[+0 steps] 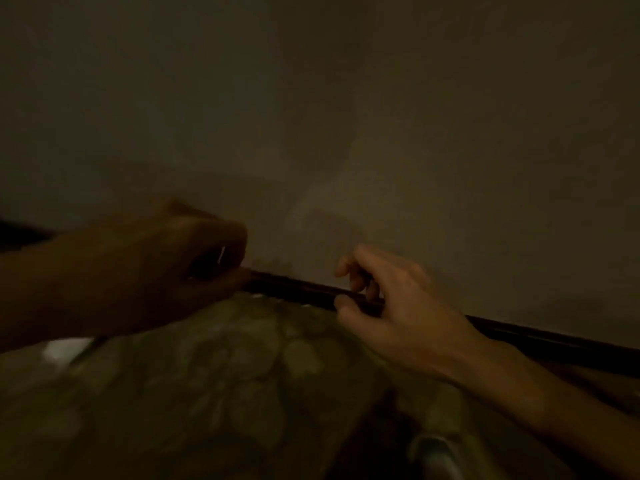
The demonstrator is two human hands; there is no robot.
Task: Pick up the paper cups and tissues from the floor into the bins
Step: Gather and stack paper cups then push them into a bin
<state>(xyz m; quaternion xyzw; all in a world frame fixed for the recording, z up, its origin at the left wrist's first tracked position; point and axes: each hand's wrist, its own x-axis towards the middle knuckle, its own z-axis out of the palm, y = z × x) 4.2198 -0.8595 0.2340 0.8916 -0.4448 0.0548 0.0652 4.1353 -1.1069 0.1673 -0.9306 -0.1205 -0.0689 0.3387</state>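
Note:
The view is very dark and blurred. My left hand (194, 258) hovers at the left by the foot of the wall, its fingers curled into a fist round a small white thing (221, 254) of which only a sliver shows; I cannot tell if it is tissue or cup. My right hand (381, 306) reaches to the dark skirting board (298, 289), with loosely bent fingers and thumb touching it and holding nothing. A white patch (65, 351), maybe a tissue, lies on the floor under my left forearm. No bin is in view.
A plain wall (346, 116) fills the upper half. The skirting board runs down to the right. A mottled stone floor (214, 393) lies below. A pale metal object (436, 455) sits at the bottom edge.

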